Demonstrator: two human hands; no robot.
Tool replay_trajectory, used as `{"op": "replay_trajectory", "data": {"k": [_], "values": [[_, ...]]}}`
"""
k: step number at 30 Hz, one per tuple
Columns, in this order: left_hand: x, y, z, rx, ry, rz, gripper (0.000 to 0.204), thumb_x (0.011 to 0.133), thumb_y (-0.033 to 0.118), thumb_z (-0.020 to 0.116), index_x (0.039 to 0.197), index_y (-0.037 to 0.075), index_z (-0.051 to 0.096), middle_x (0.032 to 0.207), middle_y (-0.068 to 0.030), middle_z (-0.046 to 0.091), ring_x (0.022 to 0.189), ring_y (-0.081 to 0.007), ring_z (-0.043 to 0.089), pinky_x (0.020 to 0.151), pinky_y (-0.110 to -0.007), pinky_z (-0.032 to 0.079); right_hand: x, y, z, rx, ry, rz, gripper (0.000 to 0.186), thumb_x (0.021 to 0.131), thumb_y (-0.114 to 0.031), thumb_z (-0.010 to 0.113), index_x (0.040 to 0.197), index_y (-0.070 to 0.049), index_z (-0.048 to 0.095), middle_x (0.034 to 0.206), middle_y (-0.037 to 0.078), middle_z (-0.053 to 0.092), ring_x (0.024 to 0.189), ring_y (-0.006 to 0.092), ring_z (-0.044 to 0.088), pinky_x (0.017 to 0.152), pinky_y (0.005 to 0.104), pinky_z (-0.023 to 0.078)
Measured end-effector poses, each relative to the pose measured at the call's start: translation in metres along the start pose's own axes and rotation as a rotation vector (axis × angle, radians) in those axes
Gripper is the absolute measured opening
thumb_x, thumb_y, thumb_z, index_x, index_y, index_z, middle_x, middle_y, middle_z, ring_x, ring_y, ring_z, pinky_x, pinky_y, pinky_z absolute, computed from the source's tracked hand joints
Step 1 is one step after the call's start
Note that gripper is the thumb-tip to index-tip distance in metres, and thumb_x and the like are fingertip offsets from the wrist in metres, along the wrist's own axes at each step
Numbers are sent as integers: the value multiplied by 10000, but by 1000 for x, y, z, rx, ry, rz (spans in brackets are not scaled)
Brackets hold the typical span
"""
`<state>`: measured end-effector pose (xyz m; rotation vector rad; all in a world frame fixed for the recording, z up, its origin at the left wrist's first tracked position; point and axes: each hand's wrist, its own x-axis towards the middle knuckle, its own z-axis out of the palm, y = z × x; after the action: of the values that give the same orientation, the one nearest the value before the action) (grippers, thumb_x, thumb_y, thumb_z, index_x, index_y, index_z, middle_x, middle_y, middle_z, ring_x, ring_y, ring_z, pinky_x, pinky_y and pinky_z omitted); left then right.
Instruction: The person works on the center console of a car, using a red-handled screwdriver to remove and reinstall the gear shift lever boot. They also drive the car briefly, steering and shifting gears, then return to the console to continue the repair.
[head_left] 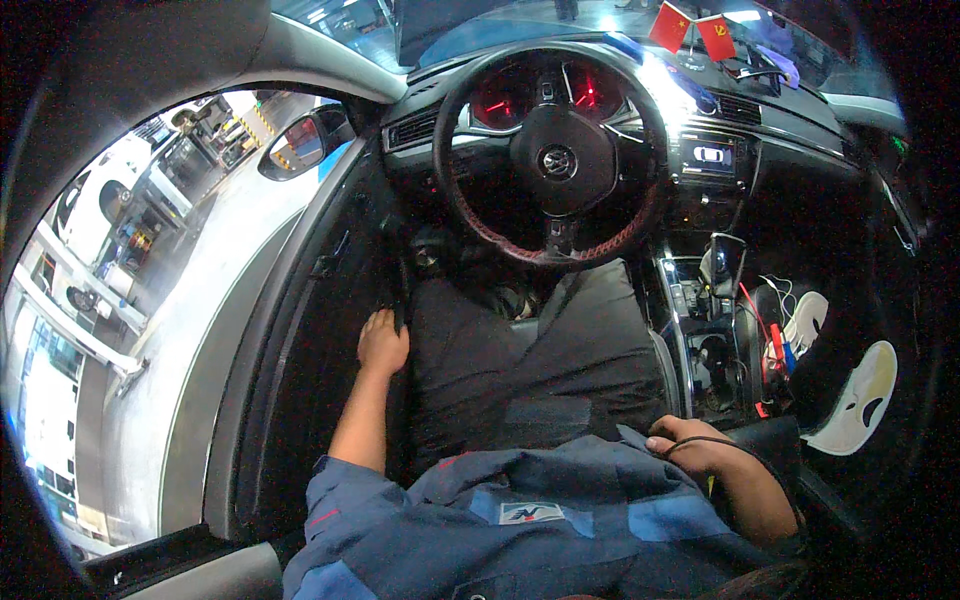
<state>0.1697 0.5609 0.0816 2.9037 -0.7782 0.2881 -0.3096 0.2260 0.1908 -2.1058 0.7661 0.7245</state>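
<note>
Your left hand [384, 345] lies at the inner edge of the long black door panel [300, 370], beside your left thigh; its fingers sit close together, but you can't tell whether they grip anything. Your right hand [695, 447] is by your right hip, thumb beside a small grey pointed flap [632, 437]; its other fingers are hidden, so their hold can't be told. Open room spans your black-trousered lap [540, 350] between the hands. The round black steering wheel [600, 255] bounds it ahead, the silver-trimmed black centre console [679, 340] rightward.
</note>
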Motion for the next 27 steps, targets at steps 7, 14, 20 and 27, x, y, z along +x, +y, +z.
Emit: {"op": "replay_trajectory", "data": {"k": [7,14,20,27], "values": [[10,1,-3,-32,64,55,619,930,350,709,1412,-21,597,1562,-201,506,1442,-366,470,1204,-465,379,22,31,8,7,-7,-201,695,1026,-653,490,1312,-25,574,1168,285,688,1096,467,665,934,537,523],[45,-38,35,164,505,425,295,899,232,738,1154,86,752,1124,-160,690,990,-330,623,871,-434,524,47,49,15,11,54,-380,631,1024,-603,540,1223,-11,631,1160,275,690,1104,448,652,920,531,501],[53,-62,60,171,581,334,448,958,389,601,1340,157,637,1366,-133,556,1230,-331,495,1031,-467,417,54,40,14,35,5,-385,596,1023,-572,561,1284,-39,619,1221,257,674,1171,431,625,966,527,474],[92,-54,38,114,674,342,543,996,483,517,1455,196,566,1517,-118,473,1379,-335,418,1132,-488,351,61,39,15,3,14,-398,615,1014,-574,575,1272,-18,626,1228,272,670,1172,443,621,975,528,474]]}}
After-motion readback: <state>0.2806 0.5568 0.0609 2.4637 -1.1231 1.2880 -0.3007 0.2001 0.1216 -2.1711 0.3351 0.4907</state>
